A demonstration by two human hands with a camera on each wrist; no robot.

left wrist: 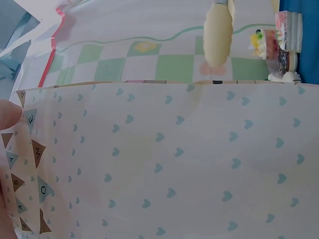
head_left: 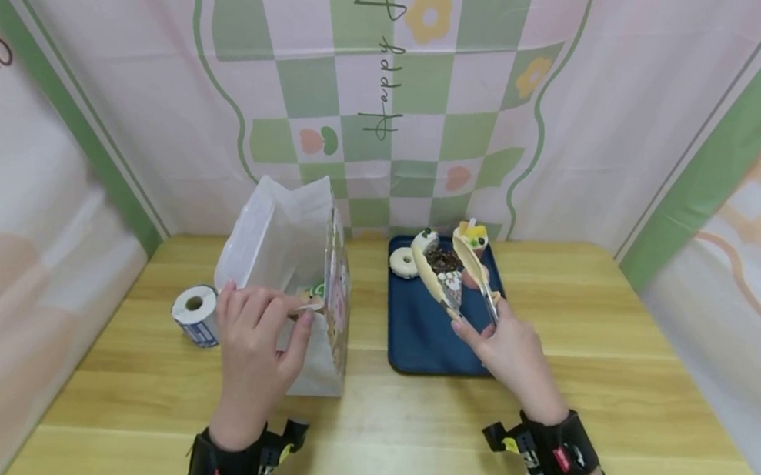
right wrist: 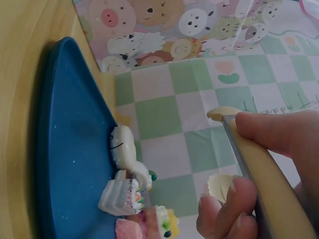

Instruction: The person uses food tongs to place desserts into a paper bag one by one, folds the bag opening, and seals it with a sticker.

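My left hand grips the near rim of a paper bag, which stands with its top spread. Something green and tan shows inside the bag, mostly hidden. In the left wrist view the bag's heart-printed side fills most of the picture. My right hand holds tongs with cream-coloured tips spread apart. Nothing is clearly pinched between the tips. They hover over a blue tray bearing a white doughnut, a chocolate doughnut, a cake slice and a fruit-topped dessert.
A roll of white labels stands left of the bag on the wooden table. Patterned cloth hangs behind and along both sides. Bare tabletop separates the bag from the tray.
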